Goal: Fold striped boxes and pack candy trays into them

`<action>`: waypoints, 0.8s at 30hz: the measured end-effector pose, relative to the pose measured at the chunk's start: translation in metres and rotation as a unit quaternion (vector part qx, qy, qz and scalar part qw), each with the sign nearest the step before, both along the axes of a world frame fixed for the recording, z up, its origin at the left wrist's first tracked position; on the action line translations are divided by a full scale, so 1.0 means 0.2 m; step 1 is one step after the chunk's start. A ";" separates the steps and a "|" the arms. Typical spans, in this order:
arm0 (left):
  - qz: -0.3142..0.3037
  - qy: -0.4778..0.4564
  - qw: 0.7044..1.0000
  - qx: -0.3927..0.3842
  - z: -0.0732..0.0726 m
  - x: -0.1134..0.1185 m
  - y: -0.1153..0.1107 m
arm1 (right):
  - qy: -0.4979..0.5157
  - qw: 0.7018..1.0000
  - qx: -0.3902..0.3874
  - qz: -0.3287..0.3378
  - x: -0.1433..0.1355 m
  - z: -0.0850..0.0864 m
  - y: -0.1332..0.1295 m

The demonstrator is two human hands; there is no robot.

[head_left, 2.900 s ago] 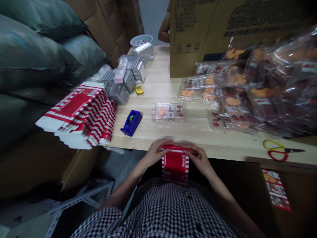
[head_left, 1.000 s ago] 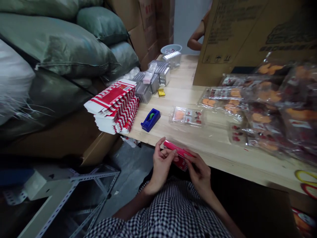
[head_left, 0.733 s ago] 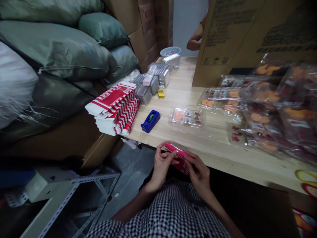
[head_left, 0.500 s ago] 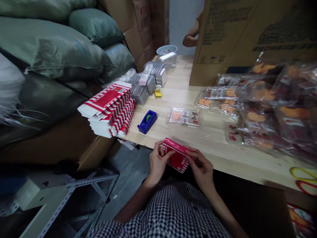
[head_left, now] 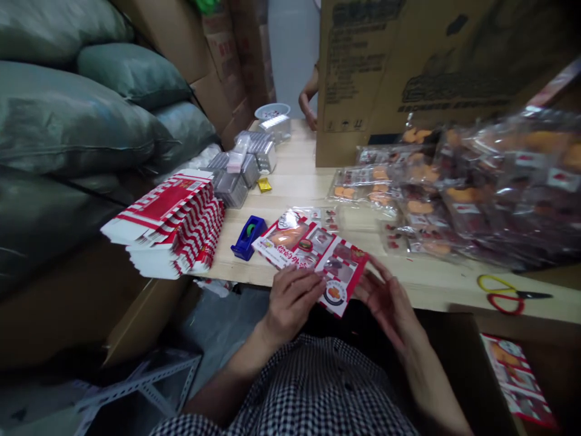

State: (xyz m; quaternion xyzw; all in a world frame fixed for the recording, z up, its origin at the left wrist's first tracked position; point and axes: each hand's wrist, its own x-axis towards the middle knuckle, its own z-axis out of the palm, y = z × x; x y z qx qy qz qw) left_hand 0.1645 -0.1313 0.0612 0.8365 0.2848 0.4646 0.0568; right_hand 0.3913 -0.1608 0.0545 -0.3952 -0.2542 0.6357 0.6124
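A red and white printed box (head_left: 313, 254) lies tilted over the table's front edge, its picture side up. My left hand (head_left: 295, 300) lies over its near edge, fingers bent on the box. At the box's right end is my right hand (head_left: 390, 300), fingers apart, the fingertips touching or close to the end. Beyond the box, partly covered by it, is a clear plastic pack (head_left: 324, 218). The blue tape dispenser (head_left: 249, 237) stands left of the box. Further left is a stack of flat red and white striped boxes (head_left: 170, 221).
Clear packs with orange pieces (head_left: 420, 206) are heaped at the right, near scissors (head_left: 508, 294). A large carton (head_left: 363, 85) stands behind. Grey plastic cases (head_left: 231, 181), a yellow packet (head_left: 264, 184) and a bowl (head_left: 272, 111) are at the back left. A person's arm (head_left: 309, 100) shows beyond.
The box has been turned from its red side to its printed face and now covers part of the clear pack. My right hand has opened. The view has shifted right.
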 end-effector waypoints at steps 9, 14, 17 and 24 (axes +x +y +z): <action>-0.087 0.073 0.991 0.076 -0.29 0.15 0.05 | 0.045 0.993 -0.084 -0.066 0.02 -0.12 -0.11; -0.114 0.119 0.985 0.058 -0.30 0.19 0.07 | 0.035 0.991 -0.083 -0.096 0.08 -0.19 -0.11; -0.134 0.151 0.979 0.014 -0.26 0.20 0.06 | 0.012 0.988 -0.078 -0.130 0.10 -0.21 -0.11; -0.088 0.033 0.995 -0.035 -0.23 0.19 0.05 | -0.064 0.961 -0.094 -0.252 0.43 -0.11 -0.37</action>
